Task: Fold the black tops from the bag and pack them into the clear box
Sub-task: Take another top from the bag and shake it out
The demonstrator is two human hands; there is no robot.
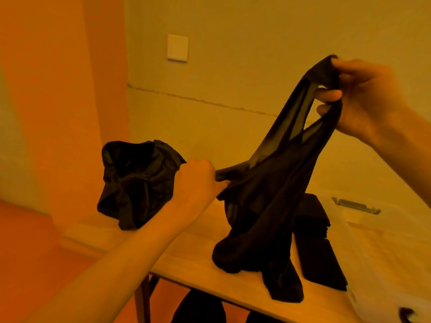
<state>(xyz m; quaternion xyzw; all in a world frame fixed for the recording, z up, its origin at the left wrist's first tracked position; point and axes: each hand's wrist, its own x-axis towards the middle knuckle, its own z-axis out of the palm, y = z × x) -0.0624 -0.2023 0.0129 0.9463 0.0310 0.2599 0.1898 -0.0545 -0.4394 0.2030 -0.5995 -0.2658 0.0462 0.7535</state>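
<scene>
A sheer black top (pixel 275 173) hangs stretched between my two hands above the wooden table (pixel 186 248). My right hand (pixel 363 99) grips its upper end high at the right. My left hand (pixel 200 180) pinches another part lower, at the middle. The top's lower end bunches on the table. An open black bag (pixel 137 183) stands crumpled at the table's left rear. Folded black tops (pixel 319 248) lie inside the clear box (pixel 373 229) at the right, partly hidden behind the hanging top.
The table's near edge runs across the bottom, with a dark leg (pixel 142 299) below it. A grey latch (pixel 356 205) sits on the box's far rim. A wall with a switch plate (pixel 177 47) stands behind.
</scene>
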